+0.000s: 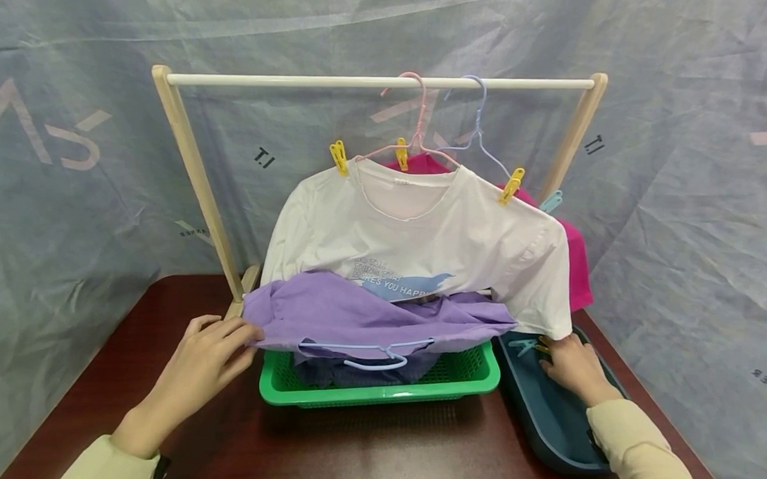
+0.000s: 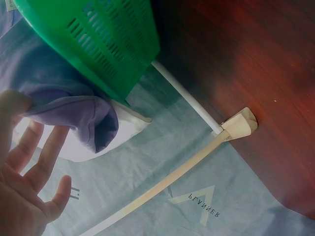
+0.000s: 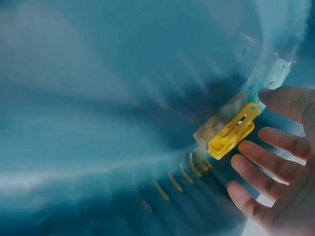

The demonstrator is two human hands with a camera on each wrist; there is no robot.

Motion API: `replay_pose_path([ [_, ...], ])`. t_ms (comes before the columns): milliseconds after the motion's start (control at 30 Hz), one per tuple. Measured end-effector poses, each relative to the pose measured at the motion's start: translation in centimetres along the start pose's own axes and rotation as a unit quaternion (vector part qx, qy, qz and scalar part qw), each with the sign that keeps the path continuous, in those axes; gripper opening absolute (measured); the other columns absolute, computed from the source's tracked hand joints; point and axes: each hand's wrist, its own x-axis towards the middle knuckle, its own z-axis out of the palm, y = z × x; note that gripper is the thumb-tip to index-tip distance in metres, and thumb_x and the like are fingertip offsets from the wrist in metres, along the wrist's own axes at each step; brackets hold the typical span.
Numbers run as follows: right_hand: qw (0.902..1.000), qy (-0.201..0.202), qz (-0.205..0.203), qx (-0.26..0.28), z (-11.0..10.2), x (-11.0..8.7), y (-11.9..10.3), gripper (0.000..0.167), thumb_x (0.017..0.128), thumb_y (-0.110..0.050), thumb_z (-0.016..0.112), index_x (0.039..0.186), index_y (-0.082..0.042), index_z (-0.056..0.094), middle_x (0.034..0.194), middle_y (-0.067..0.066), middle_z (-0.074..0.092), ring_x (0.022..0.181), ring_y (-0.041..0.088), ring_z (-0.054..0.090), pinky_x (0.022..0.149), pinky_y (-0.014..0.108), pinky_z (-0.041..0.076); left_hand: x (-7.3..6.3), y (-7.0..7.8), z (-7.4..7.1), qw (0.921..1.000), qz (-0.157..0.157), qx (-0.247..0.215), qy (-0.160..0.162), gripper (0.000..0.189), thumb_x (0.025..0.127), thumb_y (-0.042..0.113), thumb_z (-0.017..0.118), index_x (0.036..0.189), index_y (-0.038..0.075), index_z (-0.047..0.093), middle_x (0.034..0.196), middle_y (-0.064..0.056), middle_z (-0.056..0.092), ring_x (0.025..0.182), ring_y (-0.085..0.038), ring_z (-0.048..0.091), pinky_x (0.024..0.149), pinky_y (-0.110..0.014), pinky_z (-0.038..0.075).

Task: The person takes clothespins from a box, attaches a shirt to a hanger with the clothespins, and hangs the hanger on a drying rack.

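Note:
My left hand (image 1: 204,364) pinches the left end of a purple garment (image 1: 368,316), which lies across the green basket (image 1: 378,393). The left wrist view shows the thumb on the purple cloth (image 2: 93,115) and fingers behind it. A light-blue hanger (image 1: 379,352) sits at the garment's front edge, its hook toward me. Inside a dark blue tray, my right hand (image 1: 572,366) reaches down with fingers spread. In the right wrist view, its fingertips are beside a yellow clothespin (image 3: 231,132); the thumb overlaps a light-blue clothespin (image 3: 275,73).
Behind the basket stands a rack with a white rail (image 1: 287,80) and wooden legs. A white T-shirt (image 1: 422,220) hangs on a pink hanger with yellow clothespins (image 1: 511,186), before a magenta garment (image 1: 579,274). The dark blue tray (image 1: 557,422) stands right of the basket.

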Motion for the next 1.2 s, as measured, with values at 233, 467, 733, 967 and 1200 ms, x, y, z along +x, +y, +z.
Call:
replay_pose_path([
  [233, 0.9998, -0.013, 0.006, -0.014, 0.11, 0.16, -0.53, 0.028, 0.068, -0.015, 0.073, 0.087, -0.003, 0.057, 0.075, 0.011, 0.058, 0.076, 0.035, 0.053, 0.056, 0.046, 0.04, -0.28, -0.12, -0.09, 1.0, -0.001, 0.001, 0.0, 0.013, 0.079, 0.016, 0.058, 0.091, 0.019, 0.063, 0.09, 0.007, 0.063, 0.08, -0.013, 0.061, 0.088, -0.044, 0.033],
  [467, 0.9995, -0.025, 0.007, -0.019, 0.31, 0.03, -0.25, 0.028, 0.066, -0.013, 0.075, 0.085, -0.003, 0.056, 0.076, 0.011, 0.059, 0.075, 0.034, 0.053, 0.055, 0.044, 0.041, -0.24, -0.1, -0.08, 1.0, -0.001, -0.003, -0.003, 0.014, 0.078, 0.015, 0.061, 0.092, 0.019, 0.063, 0.09, 0.007, 0.062, 0.081, -0.012, 0.06, 0.089, -0.044, 0.032],
  [733, 0.9994, -0.03, 0.009, -0.017, 0.39, -0.05, -0.27, 0.027, 0.067, -0.012, 0.074, 0.083, -0.003, 0.055, 0.074, 0.009, 0.058, 0.076, 0.033, 0.053, 0.056, 0.044, 0.041, -0.11, -0.06, 0.21, 0.9997, 0.009, -0.011, 0.021, 0.014, 0.078, 0.014, 0.061, 0.091, 0.018, 0.063, 0.088, 0.007, 0.062, 0.078, -0.013, 0.06, 0.084, -0.042, 0.035],
  [967, 0.9994, -0.027, -0.005, -0.021, 0.43, -0.15, -0.3, 0.021, 0.069, -0.012, 0.072, 0.077, -0.006, 0.054, 0.067, 0.005, 0.056, 0.07, 0.03, 0.053, 0.052, 0.042, 0.04, -0.03, -0.19, 0.52, 0.9992, 0.0, -0.017, 0.036, 0.015, 0.076, 0.015, 0.062, 0.091, 0.015, 0.064, 0.086, 0.004, 0.064, 0.074, -0.013, 0.06, 0.08, -0.039, 0.034],
  [1200, 0.9991, -0.027, -0.023, -0.023, 0.29, -0.23, -0.55, 0.016, 0.069, -0.011, 0.073, 0.075, -0.008, 0.058, 0.066, 0.003, 0.056, 0.067, 0.027, 0.053, 0.05, 0.038, 0.039, 0.22, -0.29, 0.68, 0.9989, -0.023, -0.007, 0.04, 0.02, 0.073, 0.012, 0.067, 0.093, 0.013, 0.064, 0.086, 0.0, 0.065, 0.075, -0.016, 0.062, 0.076, -0.04, 0.036],
])
